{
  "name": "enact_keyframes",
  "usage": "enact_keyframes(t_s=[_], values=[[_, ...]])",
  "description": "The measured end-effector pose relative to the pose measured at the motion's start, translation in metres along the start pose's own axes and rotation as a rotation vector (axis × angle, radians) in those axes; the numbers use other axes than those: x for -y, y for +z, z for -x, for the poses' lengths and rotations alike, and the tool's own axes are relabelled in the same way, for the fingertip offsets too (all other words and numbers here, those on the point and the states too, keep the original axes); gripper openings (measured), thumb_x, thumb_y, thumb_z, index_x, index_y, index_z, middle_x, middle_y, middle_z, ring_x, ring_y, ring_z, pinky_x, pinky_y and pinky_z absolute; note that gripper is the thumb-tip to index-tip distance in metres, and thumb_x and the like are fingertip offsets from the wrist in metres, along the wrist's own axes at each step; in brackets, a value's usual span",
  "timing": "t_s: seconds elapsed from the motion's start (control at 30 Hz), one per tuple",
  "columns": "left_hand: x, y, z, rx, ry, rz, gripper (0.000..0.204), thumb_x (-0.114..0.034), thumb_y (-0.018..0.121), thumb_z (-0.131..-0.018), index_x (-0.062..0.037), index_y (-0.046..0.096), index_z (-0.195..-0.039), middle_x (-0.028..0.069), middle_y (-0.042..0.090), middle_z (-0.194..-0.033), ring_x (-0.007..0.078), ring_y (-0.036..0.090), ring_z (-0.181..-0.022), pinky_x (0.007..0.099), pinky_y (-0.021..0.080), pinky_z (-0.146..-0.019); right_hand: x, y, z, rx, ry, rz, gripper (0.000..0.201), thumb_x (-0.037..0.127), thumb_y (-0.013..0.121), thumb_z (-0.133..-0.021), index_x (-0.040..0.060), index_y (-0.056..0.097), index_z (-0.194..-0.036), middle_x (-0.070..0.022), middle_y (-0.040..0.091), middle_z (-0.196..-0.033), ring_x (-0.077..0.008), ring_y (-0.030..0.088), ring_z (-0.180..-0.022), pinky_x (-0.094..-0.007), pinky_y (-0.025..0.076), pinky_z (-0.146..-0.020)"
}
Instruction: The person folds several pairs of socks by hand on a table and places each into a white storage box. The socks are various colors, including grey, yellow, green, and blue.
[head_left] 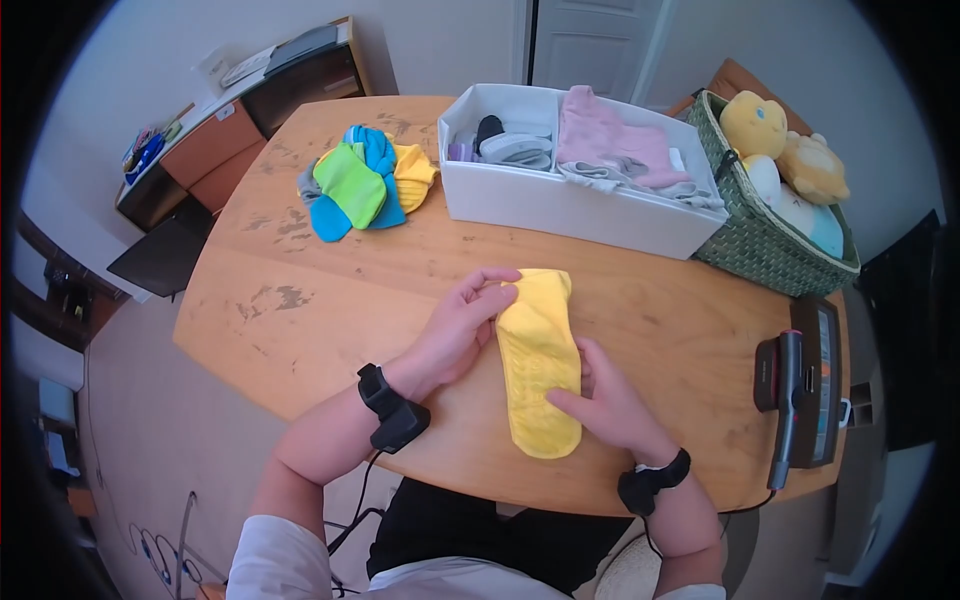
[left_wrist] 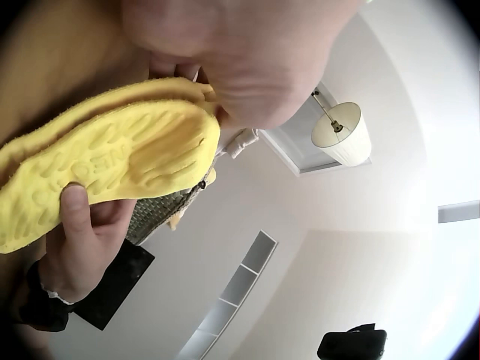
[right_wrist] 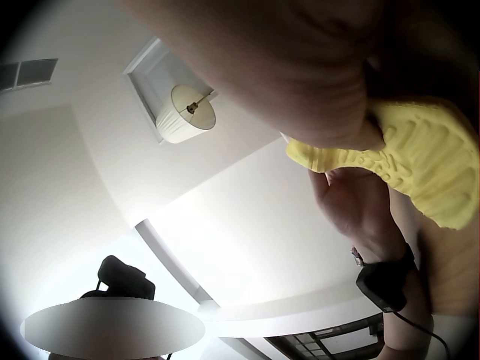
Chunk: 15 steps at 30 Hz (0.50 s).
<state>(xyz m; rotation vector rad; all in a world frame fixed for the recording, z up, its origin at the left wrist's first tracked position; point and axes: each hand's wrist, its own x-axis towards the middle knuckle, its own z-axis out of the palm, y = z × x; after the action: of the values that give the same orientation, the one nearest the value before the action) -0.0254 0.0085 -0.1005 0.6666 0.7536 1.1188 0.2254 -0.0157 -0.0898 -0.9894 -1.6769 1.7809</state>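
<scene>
Between my hands is a yellow sock [head_left: 540, 350], spread flat lengthwise and raised over the table. Its sole has a raised bumpy pattern, and the left wrist view shows two yellow layers [left_wrist: 112, 154] lying together. At the far end my left hand [head_left: 470, 325] pinches the left edge near the cuff. My right hand [head_left: 615, 400] holds the near right side, thumb on top and fingers partly hidden underneath. A pile of socks [head_left: 360, 185] in green, blue, yellow and grey lies at the table's back left.
A white divided box [head_left: 575, 210] at the back holds folded items and pink cloth [head_left: 615, 135]. To its right stands a green woven basket [head_left: 775, 245] of plush toys. A dark handheld device [head_left: 785, 410] and a flat case [head_left: 822, 390] lie at the right edge of the wooden table [head_left: 300, 340].
</scene>
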Motion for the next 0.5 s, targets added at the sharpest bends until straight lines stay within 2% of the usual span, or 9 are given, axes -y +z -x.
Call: enact_keyframes(t_s=[0.1,0.17,0.2,0.27,0.3,0.37,0.4,0.47,0.5], values=[[-0.001,-0.002,-0.007,-0.056,0.058,0.025,0.031,-0.015,0.062,-0.105,-0.0059,0.056,-0.134,0.0094,0.067,-0.125,0.0168,0.065,-0.115,0.0330,0.050,-0.102,0.000,0.001,-0.001,-0.040,-0.011,-0.060,0.063,0.008,0.069,-0.099,-0.0008,0.036,-0.152,-0.0137,0.061,-0.134,-0.0199,0.066,-0.116,-0.0349,0.055,-0.096],[0.005,-0.013,-0.015,-0.194,0.116,-0.457,0.031,-0.017,0.064,-0.105,-0.0046,0.057,-0.132,0.0079,0.067,-0.122,0.0166,0.064,-0.112,0.0308,0.051,-0.098,0.003,0.001,-0.001,-0.142,-0.001,0.243,0.053,0.013,0.069,-0.099,0.0003,0.047,-0.145,-0.0124,0.063,-0.123,-0.0198,0.069,-0.101,-0.0344,0.056,-0.087],[0.008,-0.016,-0.016,-0.194,0.117,-0.457,0.031,-0.017,0.064,-0.105,-0.0046,0.057,-0.132,0.0079,0.067,-0.122,0.0166,0.064,-0.112,0.0308,0.051,-0.098,0.006,0.003,0.000,-0.141,-0.002,0.243,0.053,0.013,0.069,-0.099,0.0003,0.047,-0.145,-0.0124,0.063,-0.123,-0.0198,0.069,-0.101,-0.0344,0.056,-0.087],[0.010,-0.018,-0.016,-0.285,0.472,-0.912,0.038,-0.019,0.070,-0.099,-0.0002,0.058,-0.129,0.0098,0.068,-0.111,0.0198,0.065,-0.099,0.0306,0.054,-0.089,0.012,0.006,0.002,-0.304,-0.105,0.607,0.043,0.016,0.070,-0.098,0.0017,0.057,-0.136,-0.0127,0.062,-0.113,-0.0228,0.068,-0.089,-0.0355,0.056,-0.080],[0.008,-0.020,-0.014,-0.280,0.472,-0.911,0.038,-0.019,0.070,-0.099,-0.0002,0.058,-0.129,0.0098,0.068,-0.111,0.0198,0.065,-0.099,0.0306,0.054,-0.089,0.013,0.006,0.003,-0.309,-0.103,0.607,0.043,0.016,0.070,-0.098,0.0017,0.057,-0.136,-0.0127,0.062,-0.113,-0.0228,0.068,-0.089,-0.0355,0.056,-0.080],[-0.004,-0.012,-0.005,-0.386,0.508,-1.284,0.033,-0.020,0.074,-0.094,0.0000,0.063,-0.119,0.0111,0.068,-0.099,0.0209,0.065,-0.087,0.0323,0.054,-0.077,0.015,0.005,0.004,-0.328,-0.145,0.654,0.041,0.017,0.072,-0.095,0.0031,0.060,-0.131,-0.0141,0.061,-0.110,-0.0262,0.068,-0.088,-0.0375,0.056,-0.079],[-0.011,-0.007,-0.002,-0.384,0.510,-1.284,0.033,-0.020,0.074,-0.094,0.0000,0.063,-0.119,0.0111,0.068,-0.099,0.0209,0.065,-0.087,0.0323,0.054,-0.077,0.015,0.004,0.004,-0.330,-0.146,0.655,0.041,0.017,0.072,-0.095,0.0031,0.060,-0.131,-0.0141,0.061,-0.110,-0.0262,0.068,-0.088,-0.0375,0.056,-0.079],[-0.023,0.000,0.000,-0.303,0.095,-1.276,0.021,-0.017,0.075,-0.095,-0.0007,0.067,-0.105,0.0054,0.069,-0.096,0.0099,0.060,-0.088,0.0281,0.049,-0.073,0.015,0.004,0.003,-0.294,-0.149,0.667,0.042,0.017,0.074,-0.094,0.0027,0.060,-0.131,-0.0144,0.061,-0.112,-0.0262,0.068,-0.087,-0.0376,0.056,-0.079],[-0.021,-0.002,-0.001,-0.307,0.097,-1.274,0.021,-0.017,0.075,-0.095,-0.0007,0.067,-0.105,0.0054,0.069,-0.096,0.0099,0.060,-0.088,0.0281,0.049,-0.073,0.015,0.004,0.002,-0.291,-0.151,0.669,0.042,0.017,0.074,-0.094,0.0027,0.060,-0.131,-0.0144,0.061,-0.112,-0.0262,0.068,-0.087,-0.0376,0.056,-0.079]])
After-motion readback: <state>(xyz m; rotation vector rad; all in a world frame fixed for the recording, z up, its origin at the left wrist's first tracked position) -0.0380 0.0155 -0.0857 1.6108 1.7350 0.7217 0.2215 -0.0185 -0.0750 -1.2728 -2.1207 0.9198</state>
